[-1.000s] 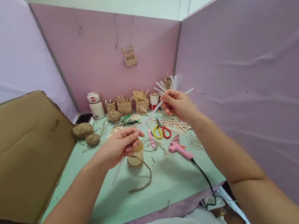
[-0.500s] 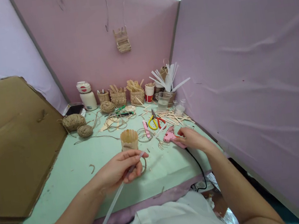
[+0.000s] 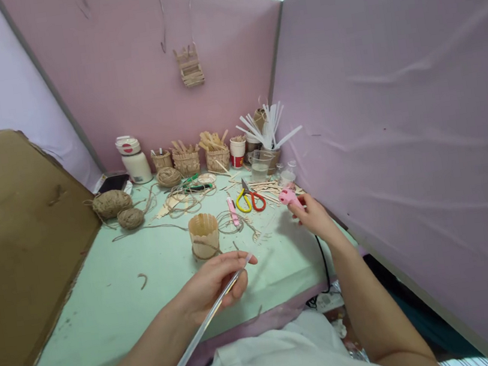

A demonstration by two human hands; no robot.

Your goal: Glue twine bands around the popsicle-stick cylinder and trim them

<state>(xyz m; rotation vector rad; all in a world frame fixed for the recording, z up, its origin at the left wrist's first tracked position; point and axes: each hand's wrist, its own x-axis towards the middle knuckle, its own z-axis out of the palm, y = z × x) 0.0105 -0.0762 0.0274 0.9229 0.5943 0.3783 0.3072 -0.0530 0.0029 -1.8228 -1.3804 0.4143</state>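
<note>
My left hand point(image 3: 219, 280) pinches a long translucent glue stick point(image 3: 197, 338), whose tip shows past the thumb. My right hand point(image 3: 315, 216) is closed around a pink glue gun point(image 3: 290, 196), raised a little above the table at the right. A black cord point(image 3: 323, 262) runs down from it over the front edge. Just beyond my left hand, a small cup of wooden slats point(image 3: 204, 237) stands upright, with twine around its lower part. Near it lie a pink utility knife point(image 3: 233, 211) and pliers or cutters with yellow and red handles point(image 3: 250, 200).
Balls of twine point(image 3: 113, 203) lie at the left, near a large cardboard sheet point(image 3: 17, 251). Along the back stand a white bottle point(image 3: 134, 161), baskets of wooden sticks point(image 3: 217, 157) and a container of glue sticks point(image 3: 269, 128). Loose sticks and twine are scattered across the middle.
My right hand has lifted the glue gun off the table, up and to the right. My left hand has shifted slightly right and down with the glue stick. The view has turned slightly right.
</note>
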